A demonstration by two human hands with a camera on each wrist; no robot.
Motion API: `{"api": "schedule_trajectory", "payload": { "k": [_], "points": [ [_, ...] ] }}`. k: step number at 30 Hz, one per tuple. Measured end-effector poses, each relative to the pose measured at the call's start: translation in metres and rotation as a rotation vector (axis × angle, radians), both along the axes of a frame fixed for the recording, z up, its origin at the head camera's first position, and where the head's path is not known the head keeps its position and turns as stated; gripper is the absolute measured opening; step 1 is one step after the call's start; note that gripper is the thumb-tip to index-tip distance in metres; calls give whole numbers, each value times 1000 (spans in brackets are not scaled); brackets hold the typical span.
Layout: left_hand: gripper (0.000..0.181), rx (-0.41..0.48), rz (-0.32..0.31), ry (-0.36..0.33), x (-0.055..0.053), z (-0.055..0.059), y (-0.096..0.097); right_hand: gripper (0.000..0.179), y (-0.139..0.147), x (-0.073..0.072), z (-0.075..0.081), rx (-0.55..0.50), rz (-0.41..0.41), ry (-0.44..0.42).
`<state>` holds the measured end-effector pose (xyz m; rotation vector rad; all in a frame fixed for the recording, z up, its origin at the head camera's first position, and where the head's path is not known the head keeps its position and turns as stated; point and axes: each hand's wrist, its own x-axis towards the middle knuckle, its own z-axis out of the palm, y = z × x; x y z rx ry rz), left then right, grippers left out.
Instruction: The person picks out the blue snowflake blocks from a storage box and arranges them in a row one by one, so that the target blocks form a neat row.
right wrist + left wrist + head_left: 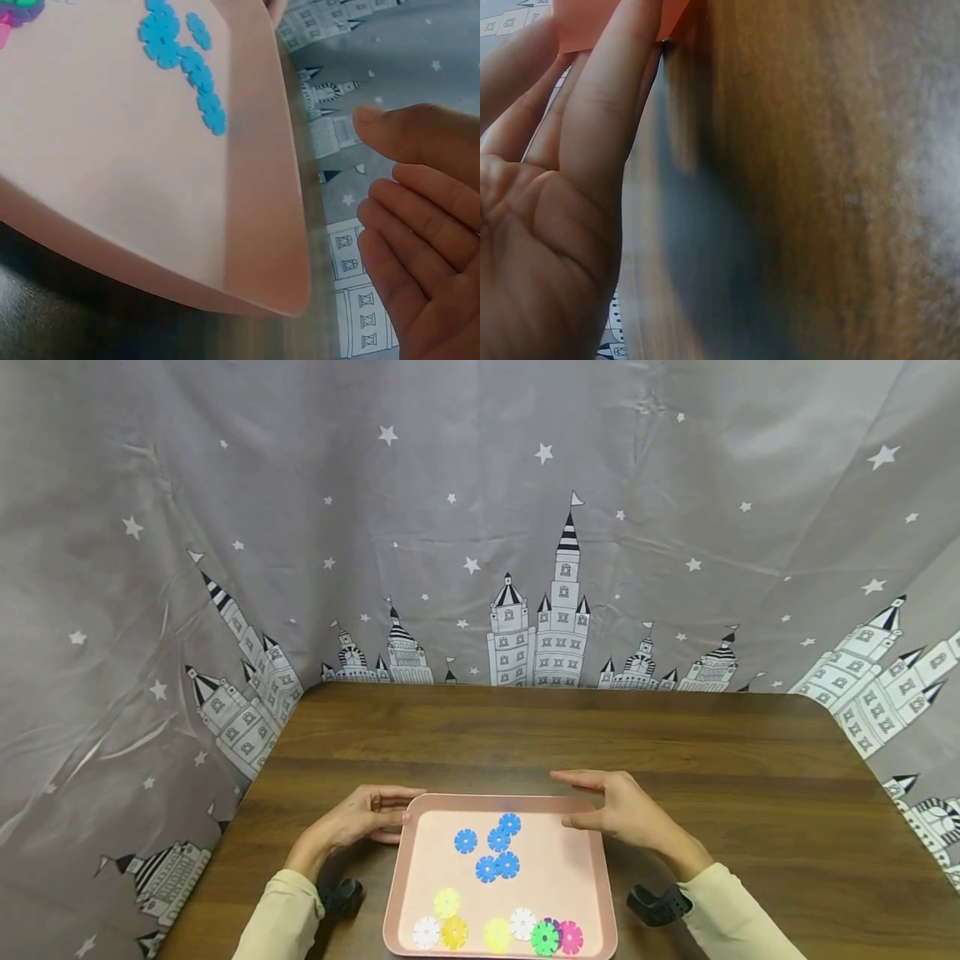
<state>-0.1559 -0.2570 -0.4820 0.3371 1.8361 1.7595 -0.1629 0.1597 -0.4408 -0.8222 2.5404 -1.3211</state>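
A pink tray [401, 877] lies on the wooden table with flower-shaped plastic discs in it. My left hand [358, 820] is at the tray's far left corner, its fingers extended against the outer wall. In the left wrist view the palm faces the camera and the fingertips overlap the tray wall [592, 26]. My right hand [626, 810] hovers by the far right corner, thumb and fingers spread apart with nothing between them. Several blue discs [498, 839] lie in the tray's middle, some overlapping.
Along the tray's near side lie white [427, 932], yellow [497, 935], orange [454, 932], green [545, 937] and pink discs [571, 937], with a purple one partly covered. Black wrist straps [660, 906] sit at both cuffs. A grey castle-print curtain [465, 527] hangs behind the table [720, 760].
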Motion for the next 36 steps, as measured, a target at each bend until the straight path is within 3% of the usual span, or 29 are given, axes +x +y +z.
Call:
{"api": "schedule_trajectory", "payload": {
  "k": [26,36],
  "points": [
    [47,24,-16,3,-2,-4,-3,51,-44,-2,-17,96,188,-7],
    [47,45,-28,17,-3,-6,-5,52,-61,-6,-20,136,208,-31]
  ]
}}
